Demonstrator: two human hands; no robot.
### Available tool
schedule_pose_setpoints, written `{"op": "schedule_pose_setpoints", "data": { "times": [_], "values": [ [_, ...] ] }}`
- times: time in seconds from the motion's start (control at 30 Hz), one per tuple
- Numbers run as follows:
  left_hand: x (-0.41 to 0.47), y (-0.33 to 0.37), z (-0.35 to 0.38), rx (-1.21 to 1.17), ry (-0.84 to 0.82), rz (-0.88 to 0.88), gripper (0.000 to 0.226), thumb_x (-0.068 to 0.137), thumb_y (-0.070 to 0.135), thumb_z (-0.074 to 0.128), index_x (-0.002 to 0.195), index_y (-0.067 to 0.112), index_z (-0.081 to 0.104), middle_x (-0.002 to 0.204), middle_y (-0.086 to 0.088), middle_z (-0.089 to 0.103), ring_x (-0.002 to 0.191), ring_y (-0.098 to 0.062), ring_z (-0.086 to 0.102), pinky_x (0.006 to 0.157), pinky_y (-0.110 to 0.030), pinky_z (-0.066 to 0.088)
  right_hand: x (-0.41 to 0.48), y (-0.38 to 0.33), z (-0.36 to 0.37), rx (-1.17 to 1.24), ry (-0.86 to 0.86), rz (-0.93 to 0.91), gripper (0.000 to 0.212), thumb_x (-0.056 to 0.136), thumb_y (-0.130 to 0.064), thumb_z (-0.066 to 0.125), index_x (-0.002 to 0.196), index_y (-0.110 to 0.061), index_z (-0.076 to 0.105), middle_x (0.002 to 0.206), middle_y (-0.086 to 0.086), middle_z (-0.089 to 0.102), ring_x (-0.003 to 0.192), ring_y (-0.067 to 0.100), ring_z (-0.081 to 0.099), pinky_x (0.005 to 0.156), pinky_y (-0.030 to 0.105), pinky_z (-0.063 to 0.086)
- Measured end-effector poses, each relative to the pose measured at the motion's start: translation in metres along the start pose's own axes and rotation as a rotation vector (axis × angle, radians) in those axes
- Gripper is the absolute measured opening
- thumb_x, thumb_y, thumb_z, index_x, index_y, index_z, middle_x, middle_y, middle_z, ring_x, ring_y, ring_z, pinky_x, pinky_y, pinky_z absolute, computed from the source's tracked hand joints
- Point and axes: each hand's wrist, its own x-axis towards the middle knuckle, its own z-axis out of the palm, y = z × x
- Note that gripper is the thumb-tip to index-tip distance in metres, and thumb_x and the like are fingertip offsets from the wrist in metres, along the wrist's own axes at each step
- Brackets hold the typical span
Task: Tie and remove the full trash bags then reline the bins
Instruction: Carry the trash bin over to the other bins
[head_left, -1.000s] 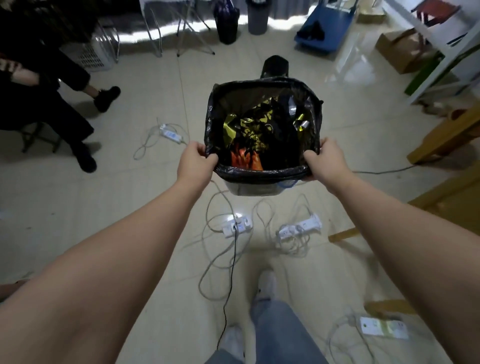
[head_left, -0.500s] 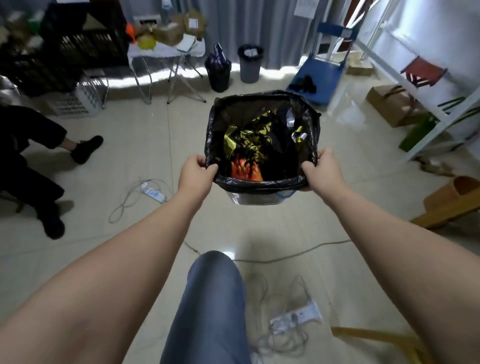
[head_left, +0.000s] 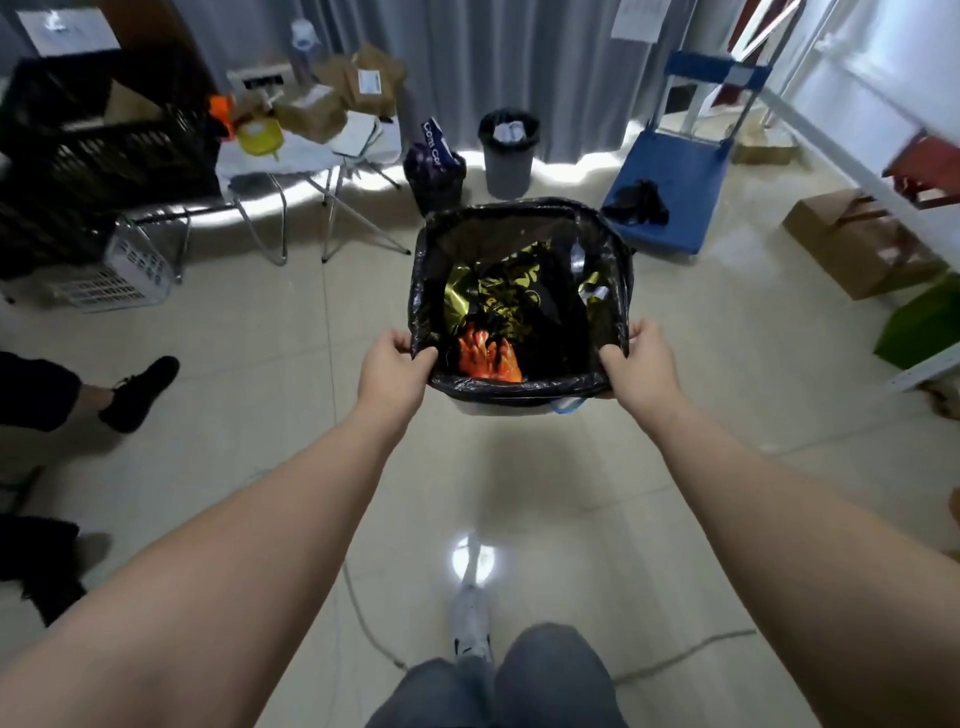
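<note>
I carry a square bin (head_left: 498, 408) lined with a black trash bag (head_left: 519, 223) in front of me, above the floor. Inside lie gold and black wrappers (head_left: 498, 291) and an orange wrapper (head_left: 488, 353). My left hand (head_left: 392, 369) grips the bin's left rim over the bag's edge. My right hand (head_left: 641, 364) grips the right rim the same way. Ahead by the curtain stand a grey round bin (head_left: 506, 161) with a black liner and a dark bin (head_left: 434, 182) holding a purple packet.
A folding table (head_left: 311, 156) with boxes stands at the back left beside black crates (head_left: 98, 140). A blue trolley (head_left: 670, 187) is at the back right, cardboard boxes (head_left: 857, 249) farther right. A seated person's legs (head_left: 135, 395) are on the left. A cable (head_left: 363, 618) crosses the floor.
I have walked forward with the bin held in both hands; the power strips and cables have dropped out of view and the bins by the curtain are nearer.
</note>
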Motion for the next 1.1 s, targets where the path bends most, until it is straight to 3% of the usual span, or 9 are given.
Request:
{"op": "schedule_pose_setpoints", "data": {
  "times": [0.13,0.33,0.57,0.73,0.8,0.9,0.97,1.03,1.1],
  "values": [
    [0.091,0.043,0.030,-0.037,-0.066,-0.007,0.016,0.077,0.017,0.062,0.076,0.019,0.047,0.081,-0.009,0.055,0.077,-0.021,0.053,0.076,-0.042,0.049,0.085,-0.042,0.005,0.067,0.018,0.036,0.015,0.082,-0.012,0.050,0.094,-0.012,0.042,0.096,0.014,0.057,0.084,0.035,0.065,0.062,0.049,0.059],
    [0.232,0.105,0.099,-0.096,-0.063,-0.039,0.021,0.081,0.010,0.063,0.073,0.018,0.046,0.081,-0.010,0.055,0.078,-0.023,0.054,0.083,-0.048,0.050,0.241,-0.092,0.003,0.054,0.039,0.005,0.009,0.089,-0.007,0.046,0.097,-0.010,0.042,0.093,0.014,0.057,0.075,0.029,0.065,0.046,0.028,0.054],
    [0.407,0.177,0.176,-0.176,-0.033,-0.041,0.021,0.081,0.015,0.067,0.073,0.021,0.048,0.082,-0.007,0.058,0.082,-0.024,0.059,0.091,-0.052,0.049,0.439,-0.159,0.005,-0.060,0.036,-0.047,0.011,0.094,-0.010,0.045,0.099,-0.014,0.037,0.083,0.001,0.047,0.074,0.026,0.060,0.061,0.041,0.058],
    [0.521,0.224,0.202,-0.189,0.007,-0.037,0.019,0.084,0.018,0.066,0.076,0.021,0.048,0.085,-0.007,0.057,0.081,-0.023,0.057,0.088,-0.048,0.050,0.563,-0.211,0.026,-0.035,0.011,-0.061,0.012,0.092,-0.010,0.048,0.099,-0.014,0.038,0.092,0.009,0.053,0.077,0.029,0.063,0.058,0.041,0.059],
    [0.572,0.232,0.209,-0.177,0.017,-0.028,0.019,0.083,0.020,0.067,0.076,0.021,0.049,0.085,-0.009,0.055,0.080,-0.024,0.055,0.085,-0.050,0.050,0.610,-0.229,0.041,-0.025,-0.015,-0.068,0.012,0.093,-0.009,0.048,0.095,-0.013,0.037,0.088,0.008,0.051,0.073,0.024,0.060,0.049,0.032,0.057],
    [0.655,0.244,0.220,-0.118,0.006,-0.026,0.017,0.084,0.025,0.066,0.082,0.019,0.049,0.089,-0.011,0.057,0.081,-0.025,0.056,0.062,-0.040,0.047,0.683,-0.254,0.072,0.011,-0.019,-0.046,0.021,0.092,-0.008,0.047,0.082,-0.020,0.034,0.083,0.004,0.046,0.068,0.019,0.053,0.046,0.031,0.052],
    [0.712,0.252,0.226,-0.107,-0.017,-0.031,0.017,0.084,0.025,0.066,0.082,0.019,0.050,0.091,-0.012,0.059,0.084,-0.027,0.058,0.066,-0.039,0.047,0.733,-0.267,0.097,0.002,-0.001,-0.033,0.022,0.093,-0.006,0.047,0.082,-0.020,0.033,0.084,0.006,0.044,0.067,0.019,0.051,0.041,0.028,0.047],
    [0.771,0.260,0.231,-0.093,-0.052,-0.050,0.018,0.084,0.023,0.067,0.080,0.019,0.049,0.090,-0.012,0.059,0.083,-0.026,0.057,0.077,-0.044,0.050,0.784,-0.280,0.121,0.001,0.015,0.000,0.015,0.093,-0.006,0.047,0.094,-0.014,0.035,0.093,0.013,0.048,0.074,0.027,0.056,0.045,0.036,0.053],
    [0.826,0.271,0.233,-0.061,-0.098,-0.066,0.020,0.083,0.020,0.067,0.078,0.017,0.048,0.085,-0.011,0.058,0.078,-0.022,0.055,0.073,-0.036,0.048,0.828,-0.294,0.142,-0.009,0.018,0.047,0.016,0.092,-0.005,0.048,0.100,-0.014,0.036,0.100,0.017,0.050,0.083,0.034,0.060,0.059,0.051,0.058]
  ]
}}
